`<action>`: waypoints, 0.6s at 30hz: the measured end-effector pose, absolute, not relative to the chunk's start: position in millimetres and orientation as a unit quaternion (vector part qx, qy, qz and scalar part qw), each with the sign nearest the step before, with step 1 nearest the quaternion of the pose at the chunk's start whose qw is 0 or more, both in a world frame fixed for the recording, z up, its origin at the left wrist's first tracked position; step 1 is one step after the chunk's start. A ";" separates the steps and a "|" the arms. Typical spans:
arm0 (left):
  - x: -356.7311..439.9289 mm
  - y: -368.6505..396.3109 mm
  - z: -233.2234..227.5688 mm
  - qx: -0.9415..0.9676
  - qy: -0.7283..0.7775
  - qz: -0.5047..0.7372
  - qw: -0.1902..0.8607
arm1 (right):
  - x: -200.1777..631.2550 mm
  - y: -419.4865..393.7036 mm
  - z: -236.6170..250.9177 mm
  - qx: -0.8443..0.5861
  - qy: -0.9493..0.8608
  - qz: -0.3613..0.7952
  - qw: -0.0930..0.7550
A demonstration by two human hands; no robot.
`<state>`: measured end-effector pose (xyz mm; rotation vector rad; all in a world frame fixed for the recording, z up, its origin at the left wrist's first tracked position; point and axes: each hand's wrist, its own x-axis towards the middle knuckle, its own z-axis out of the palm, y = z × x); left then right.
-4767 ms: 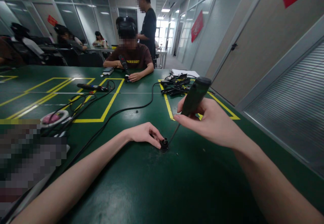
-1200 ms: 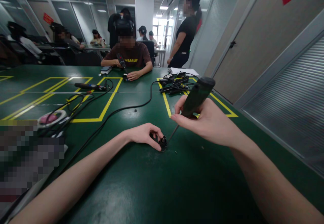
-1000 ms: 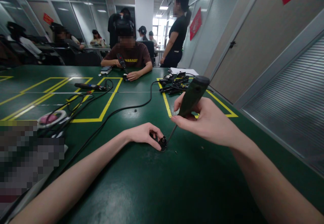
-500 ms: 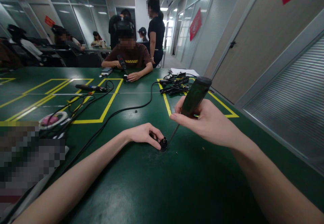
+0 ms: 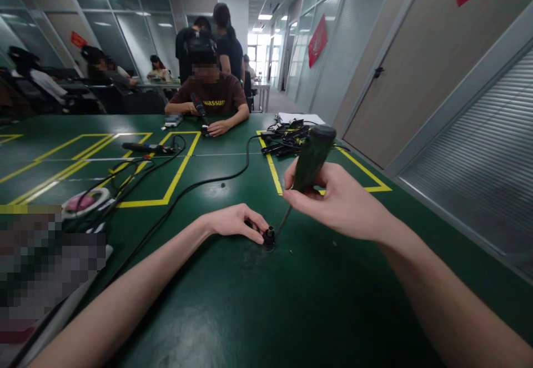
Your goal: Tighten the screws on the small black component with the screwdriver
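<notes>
My left hand (image 5: pixel 235 222) rests on the green table (image 5: pixel 250 301) and pinches a small black round part (image 5: pixel 268 237) that stands on the surface. My right hand (image 5: pixel 337 201) grips the dark handle of a screwdriver (image 5: pixel 310 160), held tilted with the handle up and to the right. Its thin shaft (image 5: pixel 283 219) slants down to the left and its tip meets the top of the black part. A tiny speck, perhaps a screw (image 5: pixel 333 242), lies on the table just right of the shaft.
A black cable (image 5: pixel 195 182) runs across the table past yellow tape lines (image 5: pixel 179 171). A pink-and-white roll (image 5: pixel 85 200) lies left, a pile of black tools (image 5: pixel 287 137) far right. A seated person (image 5: pixel 208 96) works opposite; others stand behind. A wall runs along the right.
My hands keep nearly the same hold; the screwdriver handle has swayed slightly left. Behind the seated person, a standing person has walked from right to left.
</notes>
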<state>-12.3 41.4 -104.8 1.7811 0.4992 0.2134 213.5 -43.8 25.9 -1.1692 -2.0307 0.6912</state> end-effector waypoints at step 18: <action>-8.3 37.8 -112.3 0.762 0.263 0.117 0.579 | 214.7 -42.7 24.4 -0.443 -0.784 0.251 0.354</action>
